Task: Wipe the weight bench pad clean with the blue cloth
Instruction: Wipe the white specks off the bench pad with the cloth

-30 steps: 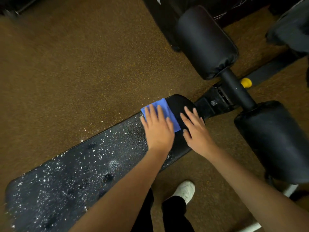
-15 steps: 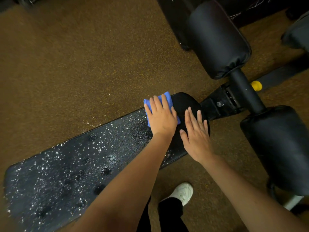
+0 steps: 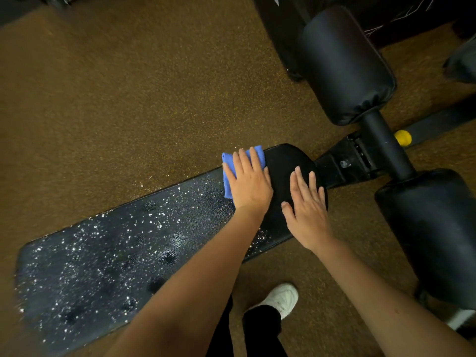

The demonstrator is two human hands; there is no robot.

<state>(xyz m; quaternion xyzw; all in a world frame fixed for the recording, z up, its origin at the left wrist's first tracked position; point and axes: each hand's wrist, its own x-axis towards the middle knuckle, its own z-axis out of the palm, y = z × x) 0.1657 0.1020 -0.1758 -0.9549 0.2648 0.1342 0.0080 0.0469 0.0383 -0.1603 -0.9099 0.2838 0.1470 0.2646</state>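
The black bench pad (image 3: 108,258) runs from lower left to the middle, covered in white specks and droplets except for its rounded right end, which looks plain black. My left hand (image 3: 248,182) lies flat with straight fingers on the folded blue cloth (image 3: 228,176), pressing it onto the pad near the far edge. Most of the cloth is hidden under the palm. My right hand (image 3: 306,211) rests flat and open on the bare right end of the pad, beside the left hand.
Two black leg rollers (image 3: 345,65) (image 3: 432,233) on a black bar (image 3: 383,143) stand right of the pad's end. A yellow knob (image 3: 402,137) shows behind the bar. Brown speckled floor surrounds the bench. My white shoe (image 3: 280,298) is below the pad.
My left hand has slid the cloth leftward along the pad, away from the rounded end. My right hand has shifted slightly further onto the pad's end.
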